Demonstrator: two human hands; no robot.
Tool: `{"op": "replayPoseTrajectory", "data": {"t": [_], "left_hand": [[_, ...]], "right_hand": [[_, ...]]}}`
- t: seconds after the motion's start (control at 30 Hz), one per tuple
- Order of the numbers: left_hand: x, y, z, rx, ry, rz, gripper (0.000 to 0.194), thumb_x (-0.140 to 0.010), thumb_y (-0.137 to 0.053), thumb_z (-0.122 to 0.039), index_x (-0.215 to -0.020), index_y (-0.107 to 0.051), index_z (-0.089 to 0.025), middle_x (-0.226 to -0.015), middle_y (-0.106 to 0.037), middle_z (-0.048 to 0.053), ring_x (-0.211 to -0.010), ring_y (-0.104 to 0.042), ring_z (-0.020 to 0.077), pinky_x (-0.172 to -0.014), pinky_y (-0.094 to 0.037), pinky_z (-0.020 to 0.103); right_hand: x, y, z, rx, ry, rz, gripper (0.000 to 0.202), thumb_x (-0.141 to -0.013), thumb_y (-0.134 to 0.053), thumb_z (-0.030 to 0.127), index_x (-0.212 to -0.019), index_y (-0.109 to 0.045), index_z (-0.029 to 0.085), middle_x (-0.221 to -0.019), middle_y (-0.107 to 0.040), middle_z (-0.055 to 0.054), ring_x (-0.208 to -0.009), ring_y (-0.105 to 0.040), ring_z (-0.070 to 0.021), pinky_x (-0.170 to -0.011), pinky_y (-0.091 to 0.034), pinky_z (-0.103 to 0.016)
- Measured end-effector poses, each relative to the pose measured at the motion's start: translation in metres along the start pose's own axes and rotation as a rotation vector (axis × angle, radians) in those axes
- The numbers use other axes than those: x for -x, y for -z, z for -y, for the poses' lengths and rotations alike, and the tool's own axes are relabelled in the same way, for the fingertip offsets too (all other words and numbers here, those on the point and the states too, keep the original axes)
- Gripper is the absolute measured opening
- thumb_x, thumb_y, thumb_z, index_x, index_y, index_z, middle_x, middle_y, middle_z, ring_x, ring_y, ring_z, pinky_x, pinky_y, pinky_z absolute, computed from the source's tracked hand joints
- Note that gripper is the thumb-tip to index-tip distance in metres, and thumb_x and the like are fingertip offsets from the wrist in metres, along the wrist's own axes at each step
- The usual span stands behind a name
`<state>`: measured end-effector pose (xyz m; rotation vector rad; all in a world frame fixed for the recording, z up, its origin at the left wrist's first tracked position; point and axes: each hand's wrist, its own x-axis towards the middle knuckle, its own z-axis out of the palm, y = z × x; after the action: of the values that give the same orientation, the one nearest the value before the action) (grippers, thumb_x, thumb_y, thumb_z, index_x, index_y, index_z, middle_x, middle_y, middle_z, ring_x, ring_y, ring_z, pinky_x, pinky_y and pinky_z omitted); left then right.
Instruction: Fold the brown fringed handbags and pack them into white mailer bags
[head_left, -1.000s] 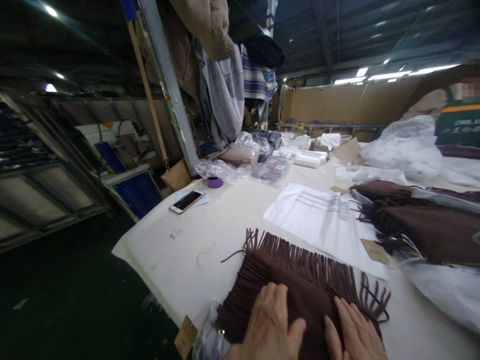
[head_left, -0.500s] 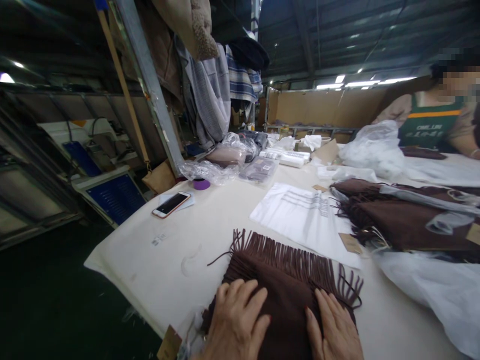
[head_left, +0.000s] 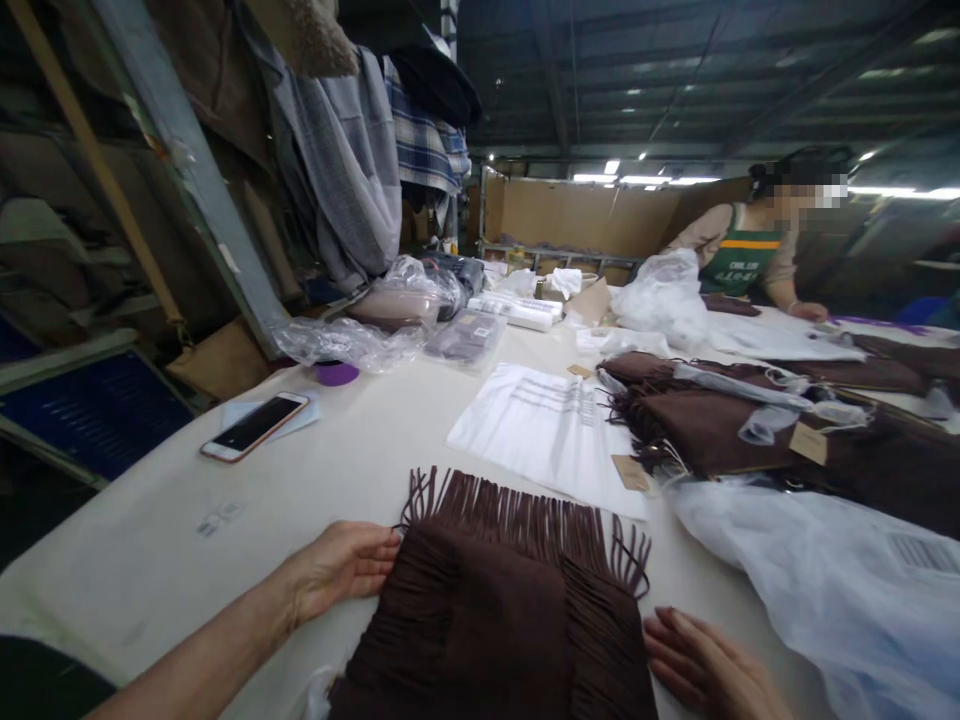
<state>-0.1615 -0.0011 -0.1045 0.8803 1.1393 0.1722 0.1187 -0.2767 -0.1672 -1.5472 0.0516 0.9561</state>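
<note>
Head: fringed piece point(head_left: 517, 610), blurred apron lettering point(head_left: 741, 272)

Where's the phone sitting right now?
In the head view, the phone lies on the left part of the white table, partly over a pale blue paper, beyond the left hand and left of the purple object.

Brn fringed piece point(head_left: 502, 620) cut off by btm edge, R hand point(head_left: 705, 660) partly too; can't tell if it touches piece; co-worker's point(head_left: 699, 233) apron point(head_left: 739, 265) lettering partly too sm to read; brn pile point(head_left: 712, 430) runs off R edge
</note>
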Motion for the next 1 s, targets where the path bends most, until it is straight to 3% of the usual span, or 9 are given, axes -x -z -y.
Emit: {"op": "replayPoseTrajectory", "data": {"t": [0.13, 0.27, 0.33, 0.43, 0.6, 0.73, 0.87, 1.0], "left_hand": [[-0.009, -0.003, -0.012, -0.083, 0.093, 0.057, 0.046, -0.045, -0.079, -0.041, -0.077, -0.066, -0.01, -0.078, -0.069, 0.009, -0.071, -0.063, 0.0183, -0.069, -0.049, 0.026], [-0.017, -0.007, -0.023, -0.214, 0.168, 0.158, 0.057, -0.05, -0.075, -0.053, -0.084, -0.068, -0.007, -0.085, -0.07, 0.014, -0.076, -0.064, 0.0217, -0.068, -0.048, 0.027], [-0.023, -0.01, -0.025, -0.193, 0.211, 0.191, 0.056, -0.052, -0.076, -0.052, -0.087, -0.068, -0.008, -0.088, -0.071, 0.013, -0.078, -0.065, 0.0221, -0.069, -0.049, 0.027], [-0.035, -0.013, -0.026, 0.007, 0.3, 0.255, 0.047, -0.055, -0.079, -0.043, -0.086, -0.069, -0.01, -0.086, -0.072, 0.01, -0.077, -0.065, 0.0212, -0.071, -0.05, 0.027], [-0.055, -0.023, -0.027, 0.287, 0.372, 0.468, 0.035, -0.064, -0.075, -0.035, -0.086, -0.068, -0.008, -0.086, -0.071, 0.011, -0.091, -0.065, 0.0266, -0.097, -0.042, 0.036], [-0.072, -0.032, -0.033, 0.253, 0.425, 0.616, 0.034, -0.066, -0.072, -0.035, -0.088, -0.068, -0.01, -0.091, -0.071, 0.01, -0.096, -0.063, 0.0254, -0.099, -0.04, 0.035], [-0.089, -0.044, -0.038, 0.092, 0.499, 0.762, 0.039, -0.062, -0.074, -0.038, -0.088, -0.067, -0.01, -0.091, -0.07, 0.01, -0.102, -0.06, 0.025, -0.098, -0.04, 0.033], [-0.101, -0.063, -0.036, 0.028, 0.414, 0.846, 0.047, -0.058, -0.074, -0.039, -0.095, -0.066, -0.011, -0.094, -0.069, 0.011, -0.106, -0.057, 0.0306, -0.093, -0.043, 0.041]], "right_hand": [[-0.006, -0.016, 0.013, 0.06, -0.109, 0.01, 0.03, -0.066, -0.073, 0.04, -0.078, -0.063, 0.015, -0.069, -0.07, -0.005, -0.06, -0.066, -0.0159, -0.055, -0.052, -0.023], [-0.01, -0.022, 0.031, 0.158, -0.242, 0.15, 0.028, -0.071, -0.07, 0.038, -0.076, -0.064, 0.011, -0.062, -0.067, -0.004, -0.05, -0.061, -0.0102, -0.047, -0.044, -0.017], [-0.01, -0.024, 0.038, 0.143, -0.299, 0.265, 0.033, -0.074, -0.066, 0.042, -0.082, -0.065, 0.009, -0.068, -0.069, -0.007, -0.056, -0.064, -0.0121, -0.053, -0.047, -0.019], [-0.01, -0.027, 0.045, -0.017, -0.347, 0.453, 0.036, -0.079, -0.06, 0.045, -0.091, -0.066, 0.011, -0.08, -0.07, -0.009, -0.076, -0.067, -0.0173, -0.071, -0.051, -0.026], [-0.022, -0.039, 0.049, -0.236, -0.351, 0.602, 0.029, -0.078, -0.064, 0.037, -0.092, -0.067, 0.012, -0.091, -0.07, -0.009, -0.094, -0.064, -0.0194, -0.091, -0.045, -0.031], [-0.038, -0.053, 0.051, -0.282, -0.422, 0.659, 0.025, -0.08, -0.062, 0.032, -0.091, -0.069, 0.01, -0.091, -0.07, -0.009, -0.098, -0.063, -0.019, -0.098, -0.039, -0.031], [-0.051, -0.066, 0.054, -0.214, -0.452, 0.786, 0.036, -0.08, -0.062, 0.035, -0.103, -0.065, 0.008, -0.098, -0.069, -0.012, -0.101, -0.061, -0.0205, -0.1, -0.037, -0.034], [-0.062, -0.081, 0.059, -0.147, -0.455, 0.868, 0.046, -0.075, -0.065, 0.038, -0.109, -0.062, 0.007, -0.102, -0.067, -0.014, -0.103, -0.06, -0.0229, -0.101, -0.035, -0.037]]}}
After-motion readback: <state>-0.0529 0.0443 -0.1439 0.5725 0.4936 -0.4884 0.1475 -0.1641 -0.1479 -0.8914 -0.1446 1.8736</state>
